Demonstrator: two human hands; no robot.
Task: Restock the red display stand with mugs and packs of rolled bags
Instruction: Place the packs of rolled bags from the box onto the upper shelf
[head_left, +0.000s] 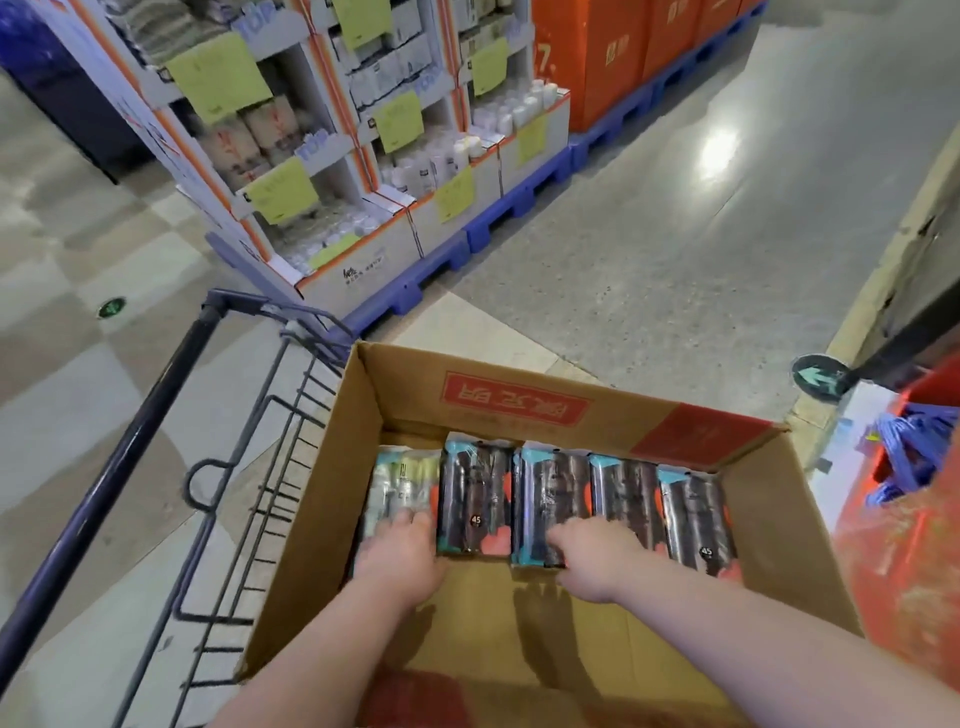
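Five packs of rolled bags (623, 493) are stood in a row along the far side of an open corrugated cardboard box (769, 519). They are wrapped in glossy film, mostly dark with teal tops and orange patches. The leftmost pack (400, 480) is pale and too blurred for its print to be read. The left hand (400, 556) is laid on the near end of that pack; its fingertips are mostly hidden, so grip cannot be told. The right hand (597, 556) is curled over the near end of the third pack (550, 493), fingers bent onto it, thumb not made out. The box is carried in a dark wire cart (249, 493), cut off below. The red display stand (893, 545) is cropped at the right edge, just beside the box; blue bundles (909, 457) in it are smeared.
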